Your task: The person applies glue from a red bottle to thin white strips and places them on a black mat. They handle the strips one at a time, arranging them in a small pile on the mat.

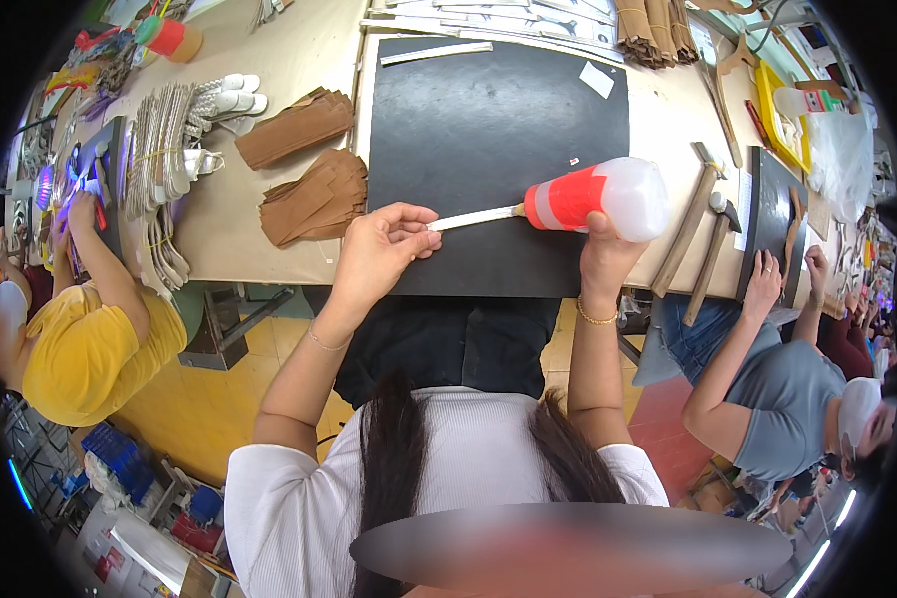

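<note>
Between thumb and fingers, my left hand (384,249) pinches the end of a narrow white strip (473,217). My right hand (608,257) grips a translucent white squeeze bottle (636,199) with a red band round its neck end. The bottle lies tilted on its side in the hand, and its nozzle touches or nearly touches the strip's right end. Both hands are over the near part of a black work mat (498,130). Another pale strip (437,54) and a small white paper piece (596,80) lie at the mat's far side.
Brown strip bundles (314,199) lie left of the mat, beside stacked pale straps (164,149). Hammers (710,249) rest at the right. More brown bundles (650,30) are at the back. Co-workers sit on both sides, one in a yellow shirt (95,349), one in grey (787,399).
</note>
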`<state>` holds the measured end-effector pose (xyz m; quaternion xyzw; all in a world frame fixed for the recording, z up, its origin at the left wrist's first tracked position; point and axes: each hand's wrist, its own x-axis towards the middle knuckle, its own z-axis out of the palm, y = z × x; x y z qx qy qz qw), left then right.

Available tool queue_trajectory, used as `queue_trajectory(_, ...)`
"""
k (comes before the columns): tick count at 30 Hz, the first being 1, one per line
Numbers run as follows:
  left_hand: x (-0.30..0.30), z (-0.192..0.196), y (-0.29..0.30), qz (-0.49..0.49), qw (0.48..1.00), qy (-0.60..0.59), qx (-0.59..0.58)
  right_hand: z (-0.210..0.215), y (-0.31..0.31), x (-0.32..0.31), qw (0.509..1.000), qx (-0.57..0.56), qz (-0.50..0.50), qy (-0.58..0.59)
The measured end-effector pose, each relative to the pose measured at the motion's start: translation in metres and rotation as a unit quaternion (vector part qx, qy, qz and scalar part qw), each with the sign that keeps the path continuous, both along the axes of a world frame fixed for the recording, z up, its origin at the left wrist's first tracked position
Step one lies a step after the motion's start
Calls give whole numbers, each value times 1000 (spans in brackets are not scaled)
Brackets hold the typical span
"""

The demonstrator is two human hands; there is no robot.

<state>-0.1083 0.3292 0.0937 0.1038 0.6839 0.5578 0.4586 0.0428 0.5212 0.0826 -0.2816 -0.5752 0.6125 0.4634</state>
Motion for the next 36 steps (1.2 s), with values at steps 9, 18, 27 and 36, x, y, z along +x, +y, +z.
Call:
queue_trajectory(9,0,-2,-1,-3,1000,-3,0,-2,-27,-22,998,-41,45,21)
queue_trajectory(18,2,-1,-1,-9,1000,25,13,-5,-46,-38,992,-92,67,51)
queue_trajectory(27,4,-5,-2,-4,999,36,-3,-1,-39,-51,966,-208,91,122)
queue_trajectory(36,-2,-8,2,-2,999,-14,34,21,138,10,752,-450,100,472)
